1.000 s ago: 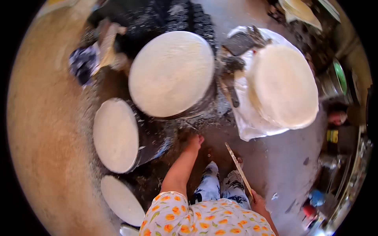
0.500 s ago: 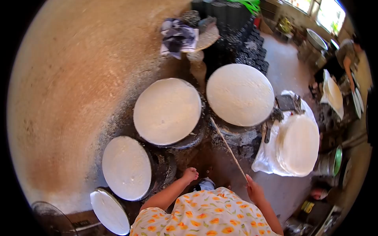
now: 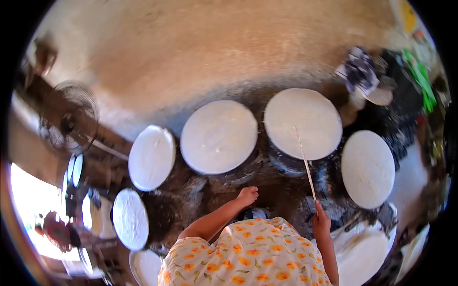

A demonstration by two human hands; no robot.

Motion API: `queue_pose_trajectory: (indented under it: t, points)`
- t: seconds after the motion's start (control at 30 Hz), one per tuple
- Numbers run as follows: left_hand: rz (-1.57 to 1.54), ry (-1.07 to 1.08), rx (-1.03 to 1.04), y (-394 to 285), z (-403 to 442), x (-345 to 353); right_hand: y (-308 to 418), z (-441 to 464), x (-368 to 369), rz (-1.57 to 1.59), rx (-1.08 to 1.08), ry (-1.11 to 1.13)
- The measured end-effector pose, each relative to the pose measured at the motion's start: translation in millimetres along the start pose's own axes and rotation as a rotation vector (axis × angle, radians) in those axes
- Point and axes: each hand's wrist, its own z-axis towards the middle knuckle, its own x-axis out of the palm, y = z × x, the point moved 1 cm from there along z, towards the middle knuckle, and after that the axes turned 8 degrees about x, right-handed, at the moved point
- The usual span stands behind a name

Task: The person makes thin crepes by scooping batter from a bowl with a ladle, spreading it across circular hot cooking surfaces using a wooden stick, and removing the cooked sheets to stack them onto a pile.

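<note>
My right hand (image 3: 321, 220) is wrapped round the lower end of a long thin pale stick (image 3: 308, 172). The stick points away from me, its far end over a large round white lid (image 3: 303, 114); I cannot tell whether it touches. My left hand (image 3: 248, 196) is closed in a loose fist with nothing visible in it. It is held in front of my body, nearest to a second round white lid (image 3: 218, 136) on a dark stove. A third white lid (image 3: 368, 169) lies to the right of the stick.
More white discs (image 3: 151, 158) curve round to my left. A standing fan (image 3: 69, 119) is by the wall. White sheets (image 3: 360, 255) are stacked at lower right. A crumpled cloth (image 3: 358, 71) and green plastic (image 3: 421, 81) are at back right. Another person (image 3: 57, 232) is at far left.
My view has turned left, bringing the fan and more discs into sight. The stick, still in my right hand, has swung more upright, and its tip now overlaps a lid. My left hand stays closed.
</note>
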Motion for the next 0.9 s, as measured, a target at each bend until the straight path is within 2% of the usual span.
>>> queue_pose_trajectory:
  t: [0.07,0.13,0.2,0.23,0.27,0.33,0.4,0.47,0.53,0.8,0.9]
  points:
    - [-0.065,-0.118,-0.018,14,-37,-12,-13,2,11,0.054,0.009,0.152]
    - [-0.107,-0.258,-0.031,38,-73,-19,-14,6,25,0.111,-0.130,0.171]
    - [-0.166,-0.338,-0.087,58,-109,-22,4,11,29,0.140,0.126,0.453]
    - [-0.216,-0.384,-0.130,64,-124,-26,18,15,30,0.140,-0.029,0.449]
    - [-0.229,-0.413,-0.130,67,-139,-29,32,17,31,0.141,-0.056,0.466]
    - [-0.334,-0.516,-0.127,67,-166,-33,57,19,38,0.279,0.015,0.661]
    - [-0.361,-0.572,-0.106,82,-182,-41,81,20,46,0.325,-0.054,0.681]
    - [-0.382,-0.616,-0.079,92,-191,-48,110,23,54,0.348,0.088,0.872]
    - [-0.458,-0.646,-0.084,99,-201,-58,126,22,69,0.349,0.060,0.910]
    - [-0.538,-0.659,0.028,139,-225,-117,205,16,140,0.390,0.201,1.011]
    - [-0.642,-0.736,0.018,151,-240,-142,224,21,163,0.398,0.235,1.017]
